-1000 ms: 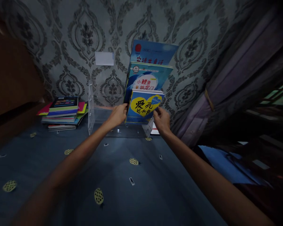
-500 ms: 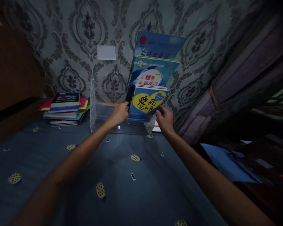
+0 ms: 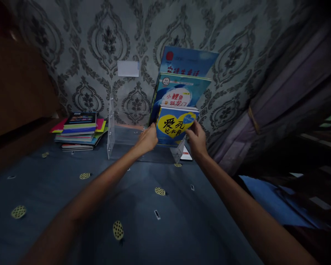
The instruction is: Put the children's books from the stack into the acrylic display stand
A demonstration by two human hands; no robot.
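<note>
A small blue book with a yellow heart on its cover (image 3: 175,125) stands upright at the right end of a clear acrylic book rack (image 3: 118,138). My left hand (image 3: 147,139) grips its left edge and my right hand (image 3: 196,138) grips its right edge. Behind it stand two taller blue books, a middle one (image 3: 182,94) and the tallest one (image 3: 190,62), leaning against the patterned wall.
A flat stack of colourful books (image 3: 78,130) lies left of the rack on the blue spotted cloth (image 3: 143,221). A phone (image 3: 187,154) lies right of the rack. A white wall plate (image 3: 128,68) sits above. A dark curtain (image 3: 278,95) hangs at the right.
Both hands stay on the small book, which has settled slightly lower in the rack. The camera view shifted a little.
</note>
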